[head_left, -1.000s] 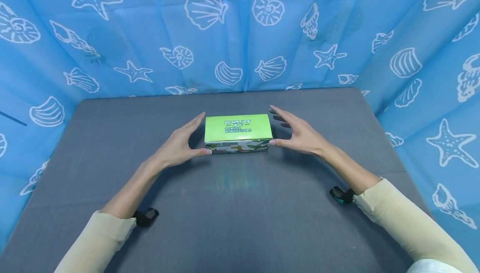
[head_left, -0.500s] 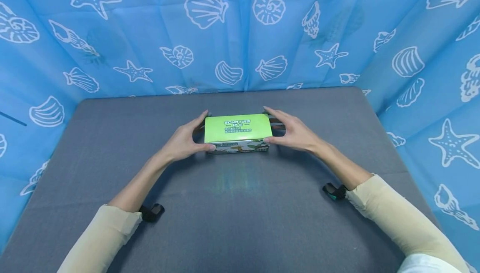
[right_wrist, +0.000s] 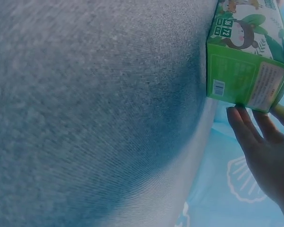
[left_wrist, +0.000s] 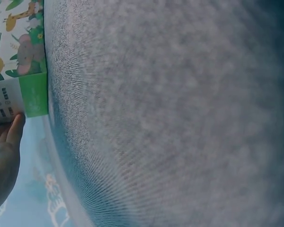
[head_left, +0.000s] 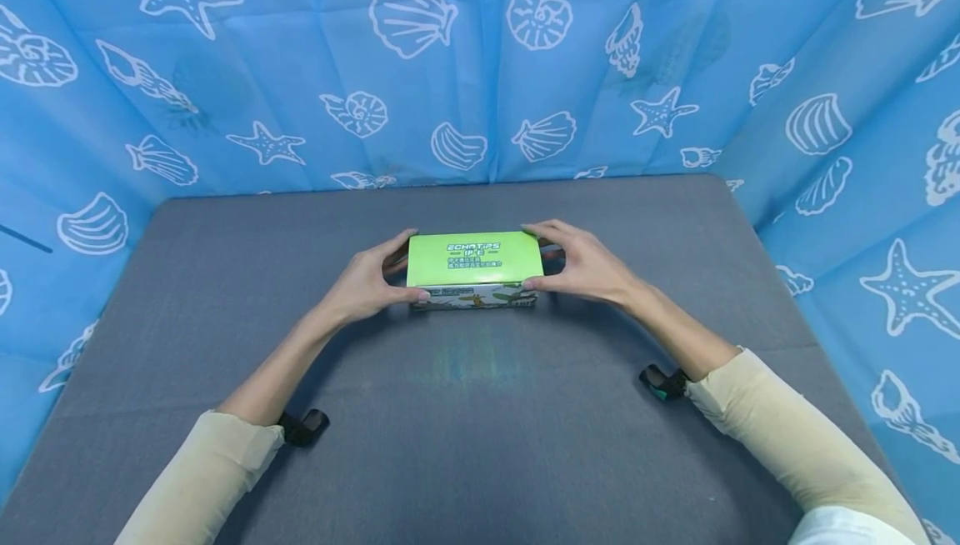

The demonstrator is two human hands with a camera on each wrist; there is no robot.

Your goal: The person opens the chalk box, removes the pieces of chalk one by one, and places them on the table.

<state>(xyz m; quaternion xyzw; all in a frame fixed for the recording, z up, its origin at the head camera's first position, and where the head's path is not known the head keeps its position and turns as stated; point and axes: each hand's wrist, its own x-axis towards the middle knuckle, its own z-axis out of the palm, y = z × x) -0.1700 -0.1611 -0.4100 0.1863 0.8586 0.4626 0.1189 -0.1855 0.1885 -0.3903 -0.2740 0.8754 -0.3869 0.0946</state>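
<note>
A small cardboard box [head_left: 475, 260] with a bright green lid and white lettering is near the back middle of the grey table. Cartoon animals cover its white side, a giraffe and an elephant showing in the left wrist view. My left hand [head_left: 363, 282] grips the left end, thumb on the near side and fingers at the far corner. At the opposite end, my right hand [head_left: 588, 266] grips the box the same way. The right wrist view shows the green end panel [right_wrist: 232, 78] with a barcode, fingers close to its far edge. Whether the box touches the table cannot be told.
The grey cloth-covered table [head_left: 480, 437] spreads in front of the box. A blue curtain [head_left: 480, 70] with white shells and starfish hangs behind it and along both sides. Black straps with small devices sit on both forearms.
Both hands have come inward from beside the box and now hold its two ends. The box has shifted very slightly toward me in the head view.
</note>
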